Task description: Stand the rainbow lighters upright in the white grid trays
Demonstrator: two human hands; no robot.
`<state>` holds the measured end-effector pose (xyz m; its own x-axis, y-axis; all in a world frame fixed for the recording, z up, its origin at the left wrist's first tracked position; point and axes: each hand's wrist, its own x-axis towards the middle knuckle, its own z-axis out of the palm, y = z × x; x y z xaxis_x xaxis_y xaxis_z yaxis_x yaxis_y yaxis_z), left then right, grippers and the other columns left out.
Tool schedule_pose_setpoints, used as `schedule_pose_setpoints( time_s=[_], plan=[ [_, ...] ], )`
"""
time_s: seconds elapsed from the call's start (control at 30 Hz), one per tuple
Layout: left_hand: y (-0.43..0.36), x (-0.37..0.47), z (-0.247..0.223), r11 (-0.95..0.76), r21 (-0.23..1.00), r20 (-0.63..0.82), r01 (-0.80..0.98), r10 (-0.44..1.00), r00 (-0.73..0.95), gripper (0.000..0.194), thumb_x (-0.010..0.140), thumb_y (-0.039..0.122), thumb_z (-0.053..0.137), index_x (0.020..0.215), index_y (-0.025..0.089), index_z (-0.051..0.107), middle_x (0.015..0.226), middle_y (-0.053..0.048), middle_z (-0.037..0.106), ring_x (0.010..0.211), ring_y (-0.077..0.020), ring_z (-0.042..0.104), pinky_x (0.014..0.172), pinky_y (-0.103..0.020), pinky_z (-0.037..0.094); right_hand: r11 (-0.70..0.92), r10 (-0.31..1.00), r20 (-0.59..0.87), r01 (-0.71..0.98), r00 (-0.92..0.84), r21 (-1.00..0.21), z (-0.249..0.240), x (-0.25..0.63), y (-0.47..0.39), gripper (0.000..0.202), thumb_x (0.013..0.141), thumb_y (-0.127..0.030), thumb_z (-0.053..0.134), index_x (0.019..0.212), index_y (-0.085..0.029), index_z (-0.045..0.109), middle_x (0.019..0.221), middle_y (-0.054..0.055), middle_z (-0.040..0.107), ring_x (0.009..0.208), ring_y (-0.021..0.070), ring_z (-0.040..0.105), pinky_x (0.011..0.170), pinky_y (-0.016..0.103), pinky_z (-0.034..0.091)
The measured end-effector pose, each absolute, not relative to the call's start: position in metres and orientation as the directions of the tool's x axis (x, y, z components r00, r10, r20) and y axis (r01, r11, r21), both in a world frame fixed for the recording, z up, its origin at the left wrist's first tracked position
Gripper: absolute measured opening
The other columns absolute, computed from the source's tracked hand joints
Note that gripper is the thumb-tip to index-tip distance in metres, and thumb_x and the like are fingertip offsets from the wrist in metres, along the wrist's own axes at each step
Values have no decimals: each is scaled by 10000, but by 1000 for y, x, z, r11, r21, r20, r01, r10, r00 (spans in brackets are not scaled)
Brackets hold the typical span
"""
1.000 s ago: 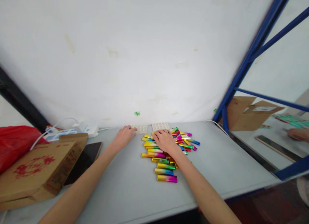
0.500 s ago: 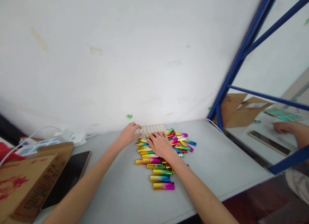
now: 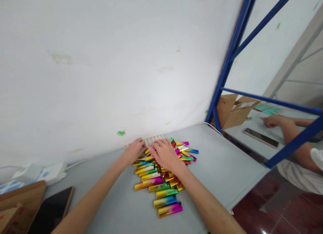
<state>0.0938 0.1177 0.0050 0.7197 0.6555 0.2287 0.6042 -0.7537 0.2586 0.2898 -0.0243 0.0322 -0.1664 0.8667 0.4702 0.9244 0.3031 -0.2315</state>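
Shiny multicoloured lighter-like pieces lie in a heap on the grey table, several of them lined up in a column toward me. A white tray with a grid of holes rests behind the heap against the wall. My left hand is at the heap's back left edge, beside the tray, its fingers bent down; what they hold, if anything, is too small to tell. My right hand rests over the top of the heap, fingers spread, with nothing visible gripped in it.
A cardboard box, a dark tablet and white power strips are at the left. A blue metal frame rises at the right. Beyond it are another box, a phone and another person's arm.
The view has turned to the right and tilted. My left hand has moved in closer to my right hand, and more of the white tray now shows left of it.
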Motion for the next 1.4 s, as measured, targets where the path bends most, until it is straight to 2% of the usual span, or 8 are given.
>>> schedule_pose_setpoints(
  time_s=[0.2,0.37,0.57,0.73,0.87,1.07,1.23,1.4],
  plan=[
    [114,91,13,-707,269,216,655,707,674,160,1017,322,560,942,224,662,1082,-69,653,1017,-251,673,930,-371,529,175,880,476,927,4,-331,32,351,-5,271,1126,-290,514,1253,-188,730,1267,125,755,1213,279,657,1128,435,475],
    [110,84,13,-651,251,159,717,758,632,125,940,283,639,833,226,667,980,-54,676,949,-246,690,888,-349,523,207,885,465,900,-6,-384,24,369,2,229,1114,-270,533,1157,-202,748,1198,99,764,1180,259,665,1095,385,481],
    [106,84,16,-619,264,165,739,784,598,72,901,292,675,901,221,670,958,-46,705,918,-235,704,862,-335,536,251,852,523,858,25,-449,15,385,-9,260,1118,-257,488,1112,-199,741,1134,103,764,1119,268,677,1050,385,497],
    [102,85,19,-642,279,160,714,765,624,74,915,260,644,951,236,704,1012,-39,734,967,-222,716,910,-329,550,250,824,556,806,114,-536,15,396,-16,317,1119,-285,433,1098,-198,737,1089,122,763,1067,280,699,1011,398,525],
    [100,91,17,-647,268,187,714,762,621,120,935,276,654,1020,238,730,1088,-69,723,1088,-260,685,1001,-384,538,265,809,569,771,149,-579,16,396,-17,317,1107,-294,436,1059,-202,735,1044,115,759,997,270,707,972,383,535],
    [104,113,14,-669,245,193,702,743,641,106,935,319,718,875,237,748,1048,-72,688,1079,-260,657,1002,-373,535,277,787,595,766,166,-580,14,400,-15,326,1107,-321,433,1059,-197,731,1047,121,757,980,267,714,958,378,530],
    [101,122,23,-683,256,219,684,730,647,115,951,271,641,876,220,711,1048,-76,659,1015,-241,663,988,-372,555,285,779,606,771,159,-569,13,408,-15,333,1102,-321,434,1060,-183,734,1040,131,756,972,274,709,969,406,541],
    [86,103,44,-692,286,286,663,722,630,137,971,259,540,951,209,666,1206,-116,605,1055,-251,670,1029,-439,580,306,801,595,807,69,-506,3,415,-11,317,1065,-287,480,1229,-180,729,1236,149,747,1192,289,671,1121,467,509]
  ],
)
